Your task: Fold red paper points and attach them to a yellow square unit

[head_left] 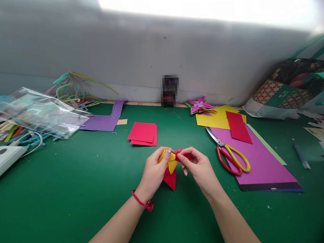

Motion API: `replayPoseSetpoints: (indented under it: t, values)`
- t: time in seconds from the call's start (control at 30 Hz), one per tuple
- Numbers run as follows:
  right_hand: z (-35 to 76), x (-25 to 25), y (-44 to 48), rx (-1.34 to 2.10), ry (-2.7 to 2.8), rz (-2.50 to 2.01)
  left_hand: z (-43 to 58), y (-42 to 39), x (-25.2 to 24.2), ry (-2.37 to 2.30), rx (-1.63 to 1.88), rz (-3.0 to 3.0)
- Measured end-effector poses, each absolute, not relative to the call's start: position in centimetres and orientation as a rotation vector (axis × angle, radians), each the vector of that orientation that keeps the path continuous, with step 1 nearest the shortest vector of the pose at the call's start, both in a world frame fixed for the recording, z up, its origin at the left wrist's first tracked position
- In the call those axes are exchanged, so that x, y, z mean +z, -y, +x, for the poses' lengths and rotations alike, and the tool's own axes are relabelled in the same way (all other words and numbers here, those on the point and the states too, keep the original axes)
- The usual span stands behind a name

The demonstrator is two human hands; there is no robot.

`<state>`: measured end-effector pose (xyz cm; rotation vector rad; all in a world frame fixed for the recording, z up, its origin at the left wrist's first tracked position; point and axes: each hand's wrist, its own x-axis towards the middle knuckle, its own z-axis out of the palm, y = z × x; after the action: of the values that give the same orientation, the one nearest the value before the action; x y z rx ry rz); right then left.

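Note:
Between my two hands is a folded paper piece [173,164] in yellow and red, held a little above the green table. My left hand [155,169] pinches its yellow part between thumb and fingers; a red cord bracelet circles that wrist. The thumb and fingers of my right hand [197,166] are closed on a red folded part at the right side. A red pointed flap hangs below the yellow. My fingers hide some of the folds. Beyond my left hand lie red paper squares [142,132], one overlapping another.
Red-and-yellow-handled scissors [230,158] rest on purple paper sheets [263,163] at the right. Behind them are yellow paper [212,121], a red strip [237,126] and folded paper stars [199,104]. A plastic bag [54,113] and pipe cleaners are at left, a patterned bag [281,94] far right.

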<state>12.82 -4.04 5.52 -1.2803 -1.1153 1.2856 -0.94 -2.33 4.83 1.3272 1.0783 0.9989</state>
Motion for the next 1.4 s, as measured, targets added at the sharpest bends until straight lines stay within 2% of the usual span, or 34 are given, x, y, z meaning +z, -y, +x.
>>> replayPoseSetpoints:
  t: [0.53, 0.73, 0.87, 1.0, 1.4]
  values:
    - [12.8, 5.2, 4.3, 1.291, 1.194, -1.325, -1.1, 2.3, 4.5, -1.197, 1.034, 1.416]
    - [11.4, 5.3, 4.1, 1.252, 1.046, -1.220, -1.4, 2.1, 4.8, -1.220, 1.098, 1.376]
    - [11.4, 4.6, 4.1, 1.203, 0.840, -1.300, -1.2, 2.4, 4.9, -1.283, 1.204, 1.316]
    - [11.0, 4.3, 4.5, 1.381, 0.823, -1.264, -0.9, 2.6, 4.8, -1.266, 1.223, 1.266]
    - [11.5, 5.0, 4.5, 1.366, 1.059, -1.252, -2.1, 1.4, 5.0, -1.033, 0.887, 1.165]
